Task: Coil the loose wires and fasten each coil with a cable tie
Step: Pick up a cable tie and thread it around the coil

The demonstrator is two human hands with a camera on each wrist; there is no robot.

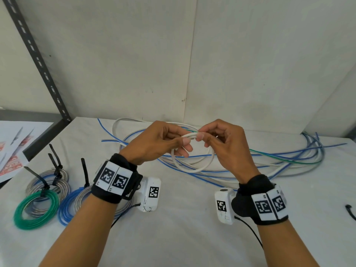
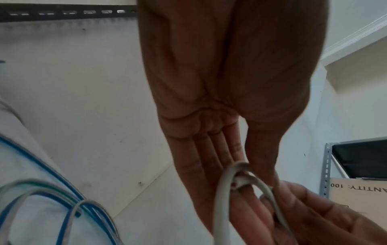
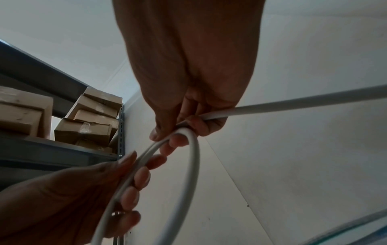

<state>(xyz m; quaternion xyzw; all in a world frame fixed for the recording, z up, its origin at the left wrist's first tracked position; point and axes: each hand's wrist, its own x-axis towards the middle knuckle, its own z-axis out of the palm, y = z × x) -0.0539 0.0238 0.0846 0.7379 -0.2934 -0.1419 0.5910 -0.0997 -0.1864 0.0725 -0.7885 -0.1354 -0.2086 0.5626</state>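
Both hands raised above the white surface (image 1: 173, 218) at the middle of the head view, meeting over the tangle of loose wires (image 1: 269, 160). Left hand (image 1: 154, 141) with thumb and curled fingers (image 1: 185, 146) pinching a white wire (image 1: 192, 166), bent into one round loop hanging below the hands just over the pile. Right hand (image 1: 225, 143) likewise curled, thumb and forefinger nipping the same white wire at the top of the loop, right beside the left thumb. In the right wrist view, the white wire (image 3: 192, 159) curving down from the right hand's fingers (image 3: 178, 140) and passing through the left hand (image 3: 73, 199) at lower left, with a straight length running off to the right edge. In the left wrist view, the wire's cut end (image 2: 236, 184) visible near the fingertips, the right hand (image 2: 314, 215) at lower right. Loose wires in blue, green, grey and white sprawled across the back of the surface, reaching toward the right edge of the head view. At lower left of the head view, finished coils lying flat, each bound with a black cable tie (image 1: 84, 172): a green coil (image 1: 36, 211), a blue coil (image 1: 67, 207) and grey coils (image 1: 48, 178), touching or overlapping. Another black tie (image 1: 350, 211) at the far right edge. Printed papers (image 1: 13, 147) at the left edge, a slotted metal shelf post (image 1: 38, 60) slanting across the upper left.
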